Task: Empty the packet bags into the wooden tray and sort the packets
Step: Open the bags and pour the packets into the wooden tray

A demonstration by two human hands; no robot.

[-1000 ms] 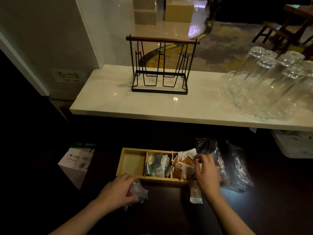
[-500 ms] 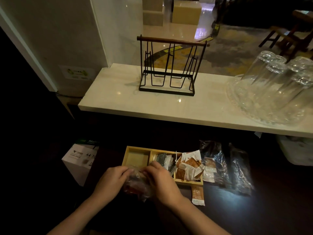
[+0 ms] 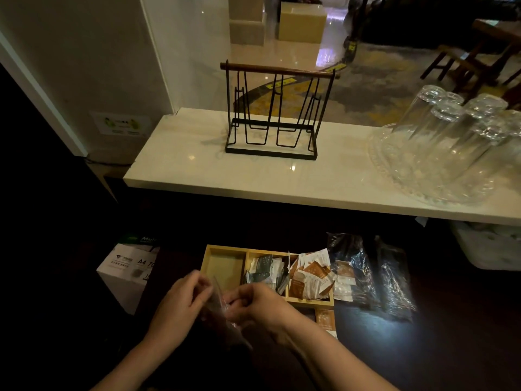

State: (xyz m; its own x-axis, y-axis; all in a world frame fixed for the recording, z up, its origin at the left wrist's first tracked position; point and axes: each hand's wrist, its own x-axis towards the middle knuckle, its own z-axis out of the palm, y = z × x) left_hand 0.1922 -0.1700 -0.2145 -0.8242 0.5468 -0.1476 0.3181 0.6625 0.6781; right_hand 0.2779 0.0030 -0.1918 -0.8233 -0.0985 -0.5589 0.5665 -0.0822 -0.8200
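1. Left hand (image 3: 180,309): fingers curled, pinching the left edge of a small clear crinkled plastic packet bag (image 3: 218,309), held just in front of the tray's near rim.
2. Right hand (image 3: 259,304): fingers curled, pinching the right edge of the same bag. The two hands are close together with the bag between them. Bag contents appear dark reddish; too blurred to identify.
3. Rectangular light wooden tray with three compartments (image 3: 210,256) sits on the dark tabletop (image 3: 451,348), just beyond the hands.
4. Left compartment: bare wood visible. Middle compartment: dark grey and white paper packets (image 3: 263,270), piled loosely. Right compartment: orange-brown and white paper packets (image 3: 311,276), heaped above the rim.
5. One orange-brown packet (image 3: 324,318) lies on the tabletop, just beside the tray's near right corner.
6. Two crumpled clear plastic bags (image 3: 355,266) lie on the tabletop just right of the tray; the nearer one shows pale packets inside.
7. White cardboard box marked "A4" (image 3: 127,273) stands left of the tray, lower down.
8. Pale marble counter (image 3: 197,170) beyond carries a black wire rack with a wooden top bar (image 3: 275,114) and upturned clear drinking glasses on a glass tray (image 3: 451,142) at right.
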